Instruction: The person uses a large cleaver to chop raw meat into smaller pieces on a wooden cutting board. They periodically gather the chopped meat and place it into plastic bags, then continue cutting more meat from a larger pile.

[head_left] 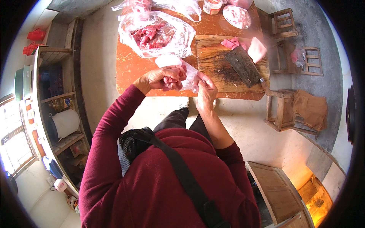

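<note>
My left hand point(157, 78) is closed round several pieces of raw meat point(175, 78) above the table's front edge. The fingers of my right hand point(206, 91) pinch the edge of a thin whitish plastic bag point(189, 80), which hangs beside the meat. Just beyond my hands, a large clear plastic bag point(182, 34) lies spread with cut raw meat point(149, 36) in it. To the right is a worn wooden cutting board point(209, 57), bearing a broad dark cleaver point(243, 65), a pale slab of meat or fat point(257, 50) and a small pink piece point(230, 43).
The reddish-brown table point(129, 72) also carries a plate of pale pieces point(237, 16), a lidded tub point(212, 6) and more plastic bags point(176, 5) at its far side. Wooden chairs point(283, 22) stand on the right, one with a brown cloth point(310, 108). Open shelves point(57, 97) line the left.
</note>
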`<state>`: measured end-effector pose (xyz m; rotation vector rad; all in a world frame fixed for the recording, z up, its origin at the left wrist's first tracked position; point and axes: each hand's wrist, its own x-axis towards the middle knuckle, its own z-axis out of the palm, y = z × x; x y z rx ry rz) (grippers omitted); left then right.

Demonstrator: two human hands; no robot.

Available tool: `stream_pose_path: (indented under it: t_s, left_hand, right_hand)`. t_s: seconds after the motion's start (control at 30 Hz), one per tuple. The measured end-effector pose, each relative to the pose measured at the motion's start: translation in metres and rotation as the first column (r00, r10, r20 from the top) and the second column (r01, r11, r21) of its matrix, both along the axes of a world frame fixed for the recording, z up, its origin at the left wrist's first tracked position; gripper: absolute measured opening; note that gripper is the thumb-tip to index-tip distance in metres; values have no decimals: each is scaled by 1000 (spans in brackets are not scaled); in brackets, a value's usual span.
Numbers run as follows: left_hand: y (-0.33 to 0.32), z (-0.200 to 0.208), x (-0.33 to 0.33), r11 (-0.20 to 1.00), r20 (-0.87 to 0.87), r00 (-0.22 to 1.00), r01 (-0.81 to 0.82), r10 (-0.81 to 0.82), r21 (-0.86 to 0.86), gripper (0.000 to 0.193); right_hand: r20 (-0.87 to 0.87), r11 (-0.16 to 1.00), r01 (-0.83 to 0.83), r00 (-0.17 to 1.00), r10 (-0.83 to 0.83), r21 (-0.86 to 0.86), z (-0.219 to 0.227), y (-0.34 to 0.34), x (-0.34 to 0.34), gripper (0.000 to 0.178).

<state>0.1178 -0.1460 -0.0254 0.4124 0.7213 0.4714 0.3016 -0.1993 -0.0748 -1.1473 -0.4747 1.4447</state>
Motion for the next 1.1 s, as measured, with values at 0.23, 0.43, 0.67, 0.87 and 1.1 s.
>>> stream_pose_path:
  t_s: [0.23, 0.43, 0.67, 0.87, 1.1]
  left_hand:
    - [-12, 1, -10, 989, 26, 990, 142, -141, -42, 32]
    - [-7, 0, -15, 980, -76, 978, 188, -193, -69, 41]
    - [2, -39, -23, 958, 189, 968, 202, -165, -201, 28]
    - [16, -24, -6, 920, -84, 962, -272, 259, -283, 9]
    - [4, -37, -13, 902, -193, 897, -420, 398, -94, 23]
  right_hand:
    - [46, 990, -111, 993, 107, 88, 17, 0, -7, 39]
    - [140, 957, -229, 969, 206, 180, 6, -8, 0, 37]
    - [-195, 968, -176, 958, 210, 180, 21, -9, -8, 37]
    - [-155, 947, -290, 938, 310, 139, 25, -13, 0, 34]
    - [-194, 968, -230, 949, 247, 104, 33, -9, -2, 36]
